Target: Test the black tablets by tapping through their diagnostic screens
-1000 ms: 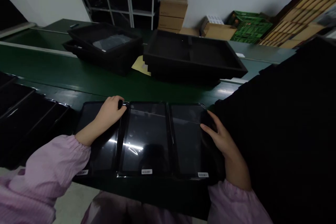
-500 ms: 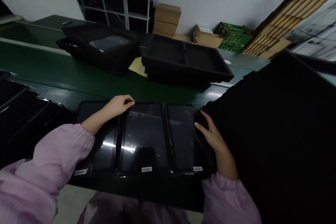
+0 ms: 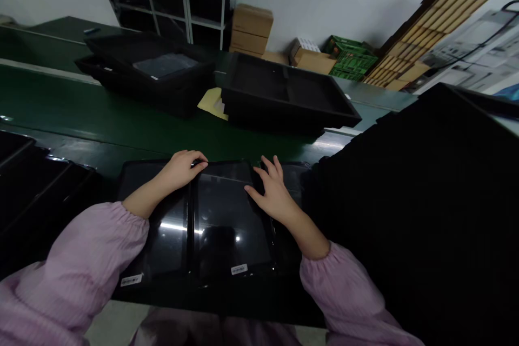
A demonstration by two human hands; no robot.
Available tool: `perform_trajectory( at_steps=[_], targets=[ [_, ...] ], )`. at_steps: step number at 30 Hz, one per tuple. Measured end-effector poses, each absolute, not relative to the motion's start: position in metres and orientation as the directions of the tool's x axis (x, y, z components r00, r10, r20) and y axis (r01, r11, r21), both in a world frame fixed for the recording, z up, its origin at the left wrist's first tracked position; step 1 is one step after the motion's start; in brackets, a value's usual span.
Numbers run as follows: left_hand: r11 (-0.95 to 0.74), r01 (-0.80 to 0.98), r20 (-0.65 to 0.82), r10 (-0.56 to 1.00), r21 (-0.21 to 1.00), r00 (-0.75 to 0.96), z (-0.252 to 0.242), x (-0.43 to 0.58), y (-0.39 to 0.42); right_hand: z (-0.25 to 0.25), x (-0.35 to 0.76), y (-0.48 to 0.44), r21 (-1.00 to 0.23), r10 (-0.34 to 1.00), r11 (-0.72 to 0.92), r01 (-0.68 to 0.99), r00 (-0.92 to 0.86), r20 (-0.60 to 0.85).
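Three flat black screen panels in clear film lie side by side at the bench's near edge: a left panel (image 3: 166, 238), a middle panel (image 3: 231, 216) and a right panel (image 3: 298, 173). White barcode labels show on the left and middle ones. My left hand (image 3: 182, 169) pinches the middle panel's upper left corner, thumb on its face. At that panel's upper right corner is my right hand (image 3: 273, 192), fingers spread, thumb over the glass; whether it presses on the panel I cannot tell. My right forearm and sleeve hide much of the right panel.
Beyond the panels, black trays (image 3: 284, 92) and a second tray stack (image 3: 146, 65) stand on the green surface (image 3: 48, 102), with yellow paper (image 3: 213, 104) between them. More dark panels (image 3: 44, 189) lie left. A tall black stack (image 3: 425, 200) walls off the right.
My right hand has moved left from the right panel's outer edge to the middle panel's upper right corner. The middle panel has turned slightly. My left hand stays at its corner.
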State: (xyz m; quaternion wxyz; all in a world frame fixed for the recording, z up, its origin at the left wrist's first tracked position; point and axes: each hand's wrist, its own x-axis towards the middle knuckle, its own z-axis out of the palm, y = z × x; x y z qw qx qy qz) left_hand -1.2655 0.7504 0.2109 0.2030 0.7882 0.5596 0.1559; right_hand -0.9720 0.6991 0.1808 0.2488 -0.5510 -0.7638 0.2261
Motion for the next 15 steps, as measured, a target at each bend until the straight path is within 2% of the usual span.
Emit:
perform_trajectory(
  at_steps=[6,15],
  targets=[
    [-0.247,0.804,0.006,0.957,0.54,0.29,0.2103,-1.2612,0.7483,0.1797,-0.972,0.7,-0.599,0.931,0.363,0.714,-0.294,0.215],
    [-0.264,0.808,-0.006,0.949,0.526,0.314,0.2114,-1.2583,0.7488,0.1774,-0.979,0.6973,-0.618,0.933,0.357,0.701,-0.239,0.269]
  ],
)
